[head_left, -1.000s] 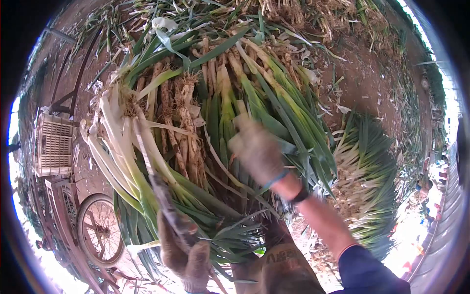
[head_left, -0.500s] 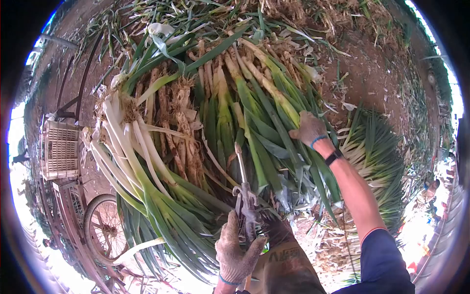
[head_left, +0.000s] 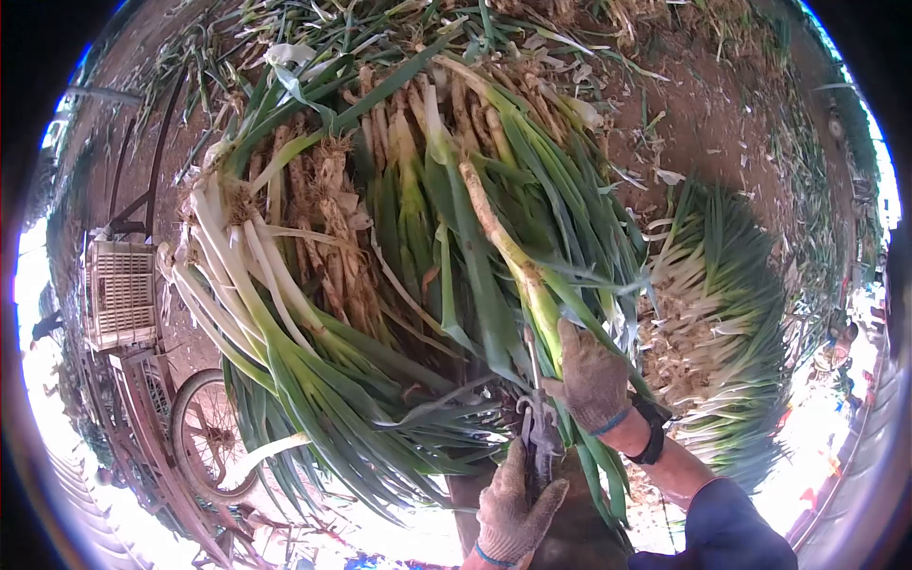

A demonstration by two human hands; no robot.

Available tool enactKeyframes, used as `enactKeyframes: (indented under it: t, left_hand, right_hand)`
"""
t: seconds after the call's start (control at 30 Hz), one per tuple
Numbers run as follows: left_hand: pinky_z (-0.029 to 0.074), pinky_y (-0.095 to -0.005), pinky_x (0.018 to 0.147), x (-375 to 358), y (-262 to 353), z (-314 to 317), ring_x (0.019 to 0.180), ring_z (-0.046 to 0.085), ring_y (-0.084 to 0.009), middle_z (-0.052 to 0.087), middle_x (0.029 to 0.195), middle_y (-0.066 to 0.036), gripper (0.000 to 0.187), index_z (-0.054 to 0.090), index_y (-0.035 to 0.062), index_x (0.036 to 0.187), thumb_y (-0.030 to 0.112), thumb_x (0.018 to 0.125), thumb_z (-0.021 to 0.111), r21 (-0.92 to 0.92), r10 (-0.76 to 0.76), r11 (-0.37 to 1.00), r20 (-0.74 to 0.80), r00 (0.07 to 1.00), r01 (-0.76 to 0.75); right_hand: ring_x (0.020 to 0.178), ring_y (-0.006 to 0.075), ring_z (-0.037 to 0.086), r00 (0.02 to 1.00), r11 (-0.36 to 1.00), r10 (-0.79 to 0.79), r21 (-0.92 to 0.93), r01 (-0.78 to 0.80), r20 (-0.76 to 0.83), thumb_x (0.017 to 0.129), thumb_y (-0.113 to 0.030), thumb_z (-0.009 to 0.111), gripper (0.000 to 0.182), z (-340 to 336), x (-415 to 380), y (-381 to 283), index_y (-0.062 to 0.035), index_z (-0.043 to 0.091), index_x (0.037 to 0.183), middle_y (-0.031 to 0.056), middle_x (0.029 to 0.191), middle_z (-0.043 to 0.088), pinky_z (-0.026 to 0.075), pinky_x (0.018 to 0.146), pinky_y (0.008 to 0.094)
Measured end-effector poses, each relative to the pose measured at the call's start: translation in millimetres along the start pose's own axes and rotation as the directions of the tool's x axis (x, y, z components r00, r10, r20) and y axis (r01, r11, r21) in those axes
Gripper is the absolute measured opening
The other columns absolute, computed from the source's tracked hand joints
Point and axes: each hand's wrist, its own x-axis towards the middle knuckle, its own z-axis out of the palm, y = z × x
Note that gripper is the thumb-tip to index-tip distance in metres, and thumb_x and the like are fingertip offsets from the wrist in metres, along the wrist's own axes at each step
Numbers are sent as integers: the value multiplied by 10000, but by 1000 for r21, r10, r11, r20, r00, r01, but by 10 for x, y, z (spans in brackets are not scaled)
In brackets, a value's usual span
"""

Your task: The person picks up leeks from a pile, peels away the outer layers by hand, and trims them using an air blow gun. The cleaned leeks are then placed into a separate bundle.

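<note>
My right hand (head_left: pixel 591 380), in a knitted glove, grips a leek (head_left: pixel 508 249) by its green part, the brown root end pointing up and away. My left hand (head_left: pixel 515 513), gloved too, is closed round the dark lower part of a metal tool (head_left: pixel 540 432) with a thin upright tip. The tool stands just left of my right hand. Beyond both hands lies a large pile of leeks (head_left: pixel 408 190), some with brown, dirty stalks. Cleaner white-stalked leeks (head_left: pixel 233 275) rest on its left side.
A wheeled metal cart (head_left: pixel 142 408) with a pale plastic crate (head_left: pixel 121 294) stands at the left. On the right, a heap of leeks (head_left: pixel 736 313) lies on the ground. Loose leaves (head_left: pixel 332 14) are scattered across the far ground.
My right hand has come down and left toward the tool, drawing a leek off the pile. My left hand has shifted slightly right and down with the tool.
</note>
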Motion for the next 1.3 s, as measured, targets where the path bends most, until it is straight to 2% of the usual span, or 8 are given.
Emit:
enactKeyframes:
  t: [0.2,0.37,0.43,0.63,0.73,0.9,1.03,1.3]
  left_hand:
    - [587,-420,912,130,3,189,1034,751,-333,731,1189,-260,757,500,-135,1480,284,930,807,-20,39,999,-53,998,-40]
    - [569,-332,802,698,250,121,883,655,-175,724,1039,-142,528,598,-9,1410,197,935,702,-318,-124,942,-22,992,111]
    - [562,-326,758,1084,230,83,830,642,-161,717,992,-125,460,622,-3,1354,203,949,692,-195,-24,981,-114,993,1]
    - [518,-324,614,2108,353,-230,672,577,-106,662,795,-46,321,691,21,1102,321,989,692,-13,-43,999,-170,985,41]
    - [503,-293,622,2186,353,-381,700,587,-91,634,803,-17,327,694,0,1102,307,990,686,-135,-34,991,-78,996,23]
    - [499,-278,639,1354,364,-301,716,582,-97,643,874,10,378,672,-14,1239,273,993,684,-307,31,951,-9,999,-33]
    - [491,-264,645,1216,364,-120,711,567,-93,643,885,0,429,659,-16,1316,267,993,673,-252,72,964,-51,996,-82]
    - [461,-250,549,2188,724,-324,655,560,-63,570,796,19,303,677,21,1180,270,1011,651,-394,-76,903,242,967,170]
  right_hand:
    - [711,264,712,996,980,-92,-176,90,-3,820,-328,849,810,166,-190,53,23,505,1465,136,943,619,557,512,379]
    - [727,297,729,999,1000,-16,2,16,47,810,-346,861,882,100,-227,43,13,467,1512,155,966,641,582,554,411]
    - [719,313,731,999,999,-3,47,1,50,814,-398,831,922,81,-234,57,-5,433,1547,163,988,665,581,565,427]
    - [922,422,762,968,956,53,266,-120,246,801,-463,824,1032,130,-220,207,17,381,1599,303,1240,703,633,784,458]
    - [1101,435,735,913,838,14,493,-233,408,824,-423,826,1050,-56,-126,498,52,331,1618,310,1345,662,603,946,426]
    - [1116,192,636,860,403,-68,803,-440,506,852,-398,819,990,-172,12,909,15,379,1635,137,1306,663,540,1004,334]
    - [1085,175,609,830,232,-35,813,-535,556,823,-303,795,937,-184,18,1039,12,416,1620,90,1258,647,519,955,292]
    - [957,150,612,796,211,47,773,-599,604,766,-326,768,946,-338,-2,1012,51,459,1577,57,1127,643,535,849,280]
